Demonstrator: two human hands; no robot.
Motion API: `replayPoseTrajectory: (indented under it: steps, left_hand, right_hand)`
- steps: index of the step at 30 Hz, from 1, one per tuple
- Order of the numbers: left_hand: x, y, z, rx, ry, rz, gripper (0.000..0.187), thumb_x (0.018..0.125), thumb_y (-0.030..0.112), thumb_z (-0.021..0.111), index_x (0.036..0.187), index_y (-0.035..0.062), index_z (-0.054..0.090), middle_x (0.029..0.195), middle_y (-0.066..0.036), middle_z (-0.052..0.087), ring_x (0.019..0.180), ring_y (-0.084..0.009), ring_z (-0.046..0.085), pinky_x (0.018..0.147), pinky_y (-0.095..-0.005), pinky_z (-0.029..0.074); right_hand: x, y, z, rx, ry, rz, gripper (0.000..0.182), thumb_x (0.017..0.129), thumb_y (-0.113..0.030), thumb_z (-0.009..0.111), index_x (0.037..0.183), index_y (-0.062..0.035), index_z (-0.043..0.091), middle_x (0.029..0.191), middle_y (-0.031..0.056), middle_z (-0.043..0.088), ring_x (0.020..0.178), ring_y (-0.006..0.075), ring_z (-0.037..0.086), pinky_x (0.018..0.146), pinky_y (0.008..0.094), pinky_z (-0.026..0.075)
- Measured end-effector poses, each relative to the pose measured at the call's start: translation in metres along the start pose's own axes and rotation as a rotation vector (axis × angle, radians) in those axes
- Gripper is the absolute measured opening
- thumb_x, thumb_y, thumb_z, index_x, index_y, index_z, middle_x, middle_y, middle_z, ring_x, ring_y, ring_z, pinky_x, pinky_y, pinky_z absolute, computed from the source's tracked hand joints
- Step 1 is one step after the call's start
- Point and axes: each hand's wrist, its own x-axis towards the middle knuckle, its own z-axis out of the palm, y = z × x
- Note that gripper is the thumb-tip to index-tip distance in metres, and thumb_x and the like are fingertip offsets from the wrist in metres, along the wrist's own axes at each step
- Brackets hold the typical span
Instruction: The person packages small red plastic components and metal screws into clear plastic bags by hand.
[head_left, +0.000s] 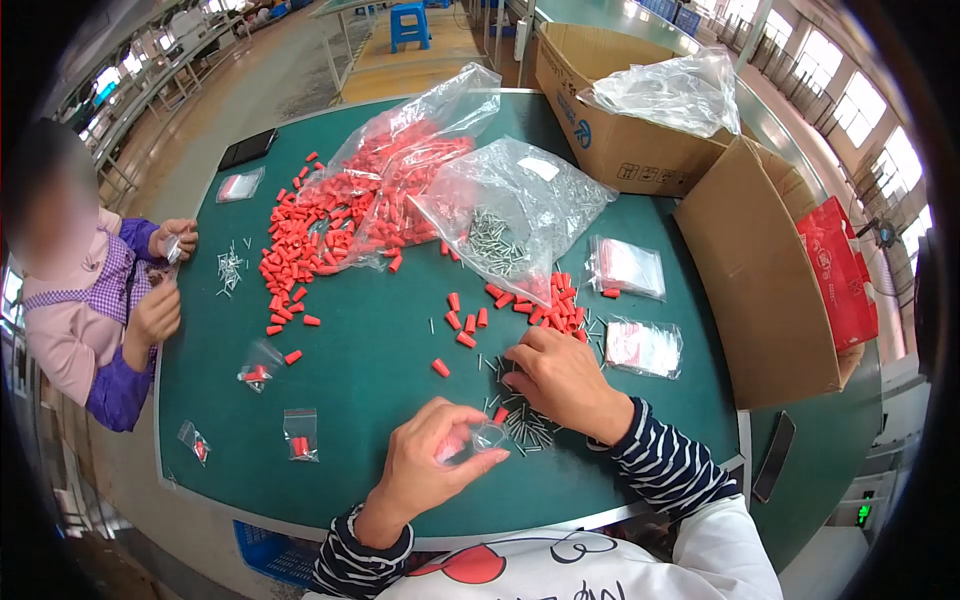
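Note:
My left hand grips a small clear plastic bag between thumb and fingers, with the bag's mouth towards the right. My right hand reaches palm-down over loose screws, its fingers curled together; what lies at the fingertips is too small to make out. Just below it a heap of small silver screws rests on the green table. One red tapered plastic plug sits beside the bag. More red plugs lie behind my right hand, and several are scattered to its left.
Large clear bags of red plugs and screws lie at the back. Stacks of small bags are at right, near cardboard boxes. Filled bags lie at left. Across the left edge, a co-worker's hands hold a small bag.

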Motion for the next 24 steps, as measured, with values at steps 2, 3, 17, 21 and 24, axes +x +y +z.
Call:
replayPoseTrajectory:
  steps: [2, 3, 17, 21, 24]
  left_hand:
    - [0.000, -0.001, -0.003, 0.005, 0.013, 0.018, 0.039, 0.069, 0.020, 0.090, 0.097, 0.0062, 0.066, 0.080, -0.005, 0.059, 0.059, -0.0149, 0.057, 0.054, -0.0282, 0.049]
    - [0.000, -0.001, -0.004, 0.009, 0.007, 0.017, 0.038, 0.069, 0.020, 0.090, 0.096, 0.0063, 0.066, 0.080, -0.005, 0.060, 0.059, -0.0152, 0.058, 0.055, -0.0283, 0.049]
    - [-0.001, 0.003, -0.007, -0.002, 0.046, -0.052, 0.042, 0.066, 0.012, 0.090, 0.100, 0.0035, 0.065, 0.082, -0.006, 0.060, 0.069, -0.0153, 0.059, 0.061, -0.0282, 0.048]
    - [0.001, -0.001, -0.005, -0.011, 0.114, -0.071, 0.045, 0.066, 0.010, 0.089, 0.103, 0.0028, 0.065, 0.082, -0.006, 0.058, 0.072, -0.0153, 0.058, 0.064, -0.0280, 0.047]
    - [0.000, -0.005, -0.003, -0.024, 0.137, -0.078, 0.046, 0.066, 0.009, 0.089, 0.105, 0.0026, 0.065, 0.082, -0.005, 0.058, 0.073, -0.0149, 0.057, 0.066, -0.0281, 0.047]
  right_hand:
    - [0.006, -0.003, 0.004, -0.009, -0.069, 0.027, 0.021, 0.080, -0.016, 0.074, 0.097, -0.0057, 0.070, 0.088, 0.0092, 0.061, 0.083, 0.0291, 0.063, 0.066, 0.0405, 0.050]
    - [0.009, -0.005, 0.007, -0.011, -0.067, 0.017, 0.020, 0.080, -0.016, 0.074, 0.096, -0.0056, 0.070, 0.087, 0.0092, 0.061, 0.083, 0.0291, 0.063, 0.066, 0.0405, 0.050]
    - [0.035, -0.008, 0.012, -0.148, -0.151, -0.099, 0.014, 0.070, -0.014, 0.067, 0.077, -0.0036, 0.060, 0.072, 0.0112, 0.060, 0.065, 0.0321, 0.063, 0.057, 0.0440, 0.049]
    - [0.028, -0.002, 0.010, 0.008, -0.143, -0.053, 0.016, 0.070, -0.015, 0.067, 0.079, -0.0030, 0.062, 0.073, 0.0121, 0.063, 0.065, 0.0311, 0.064, 0.057, 0.0426, 0.051]
    - [0.020, 0.000, 0.005, 0.205, -0.164, 0.031, 0.018, 0.073, -0.013, 0.070, 0.087, -0.0009, 0.066, 0.074, 0.0096, 0.065, 0.063, 0.0221, 0.065, 0.058, 0.0341, 0.052]
